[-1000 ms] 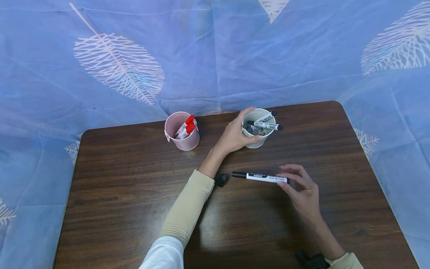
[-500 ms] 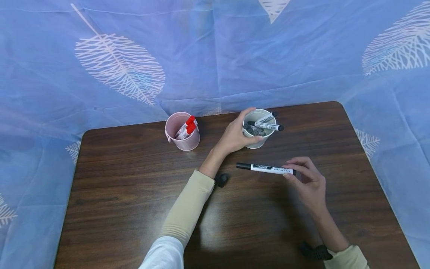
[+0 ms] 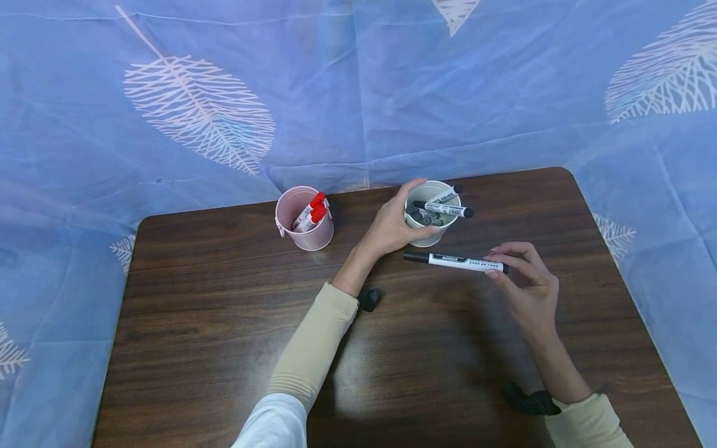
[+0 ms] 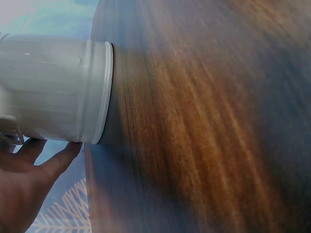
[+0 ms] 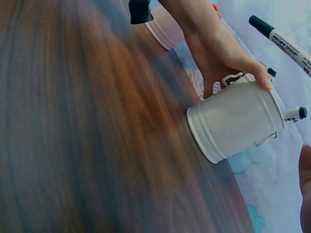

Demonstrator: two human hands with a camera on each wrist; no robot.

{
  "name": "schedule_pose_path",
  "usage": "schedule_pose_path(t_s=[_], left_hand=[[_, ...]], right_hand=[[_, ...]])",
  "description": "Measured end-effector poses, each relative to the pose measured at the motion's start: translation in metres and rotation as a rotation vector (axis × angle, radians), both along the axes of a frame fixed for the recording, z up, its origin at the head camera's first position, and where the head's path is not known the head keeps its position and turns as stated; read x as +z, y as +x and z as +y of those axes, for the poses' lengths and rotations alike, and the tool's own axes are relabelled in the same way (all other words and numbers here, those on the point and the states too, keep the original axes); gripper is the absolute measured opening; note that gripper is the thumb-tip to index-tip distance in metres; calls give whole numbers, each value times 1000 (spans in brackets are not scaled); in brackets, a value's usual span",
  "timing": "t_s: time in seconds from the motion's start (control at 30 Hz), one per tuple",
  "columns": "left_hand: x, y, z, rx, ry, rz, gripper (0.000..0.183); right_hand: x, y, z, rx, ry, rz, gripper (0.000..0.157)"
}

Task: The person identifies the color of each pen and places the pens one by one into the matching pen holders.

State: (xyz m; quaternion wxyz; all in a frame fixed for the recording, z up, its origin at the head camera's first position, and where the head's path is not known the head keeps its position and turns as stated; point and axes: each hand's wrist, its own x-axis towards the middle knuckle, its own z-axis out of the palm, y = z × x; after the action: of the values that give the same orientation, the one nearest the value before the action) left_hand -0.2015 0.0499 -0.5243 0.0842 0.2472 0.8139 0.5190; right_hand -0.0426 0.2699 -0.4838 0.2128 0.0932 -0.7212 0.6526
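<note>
My left hand (image 3: 390, 224) grips the white bucket (image 3: 424, 239) from its left side, thumb over the near rim and fingers round the back. Inside that bucket several black-capped markers (image 3: 445, 210) lean, two of them sticking out to the right. A black-capped whiteboard marker (image 3: 459, 262) is pinched at its right end by my right hand (image 3: 529, 280), lying nearly level in the air with its cap pointing left, just in front of the bucket. In the right wrist view the white bucket (image 5: 238, 119) stands upright on the table, and the held marker (image 5: 286, 46) shows beyond its rim.
A pink bucket (image 3: 313, 239) with red-capped markers (image 3: 310, 214) stands to the left near the back edge of the dark wooden table (image 3: 224, 323). Behind the table hangs a blue cloth (image 3: 313, 93) with white leaf prints.
My right hand has moved away from me and to the right, carrying the marker closer to the white bucket. The left hand and both buckets have stayed in place.
</note>
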Motion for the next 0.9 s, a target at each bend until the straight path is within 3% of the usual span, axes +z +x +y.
schedule_pose_path(t_s=[0.23, 0.47, 0.67, 0.9], left_hand=[[0, 0, 0, -2, 5, 4, 92], [0, -1, 1, 0, -3, 6, 97], [0, 0, 1, 4, -4, 24, 96], [1, 0, 0, -3, 9, 7, 92]], right_hand=[[0, -6, 3, -7, -24, 15, 17], [12, -18, 8, -96, 53, 43, 16], [21, -32, 10, -104, -35, 71, 18], [20, -42, 12, -92, -113, 82, 18]])
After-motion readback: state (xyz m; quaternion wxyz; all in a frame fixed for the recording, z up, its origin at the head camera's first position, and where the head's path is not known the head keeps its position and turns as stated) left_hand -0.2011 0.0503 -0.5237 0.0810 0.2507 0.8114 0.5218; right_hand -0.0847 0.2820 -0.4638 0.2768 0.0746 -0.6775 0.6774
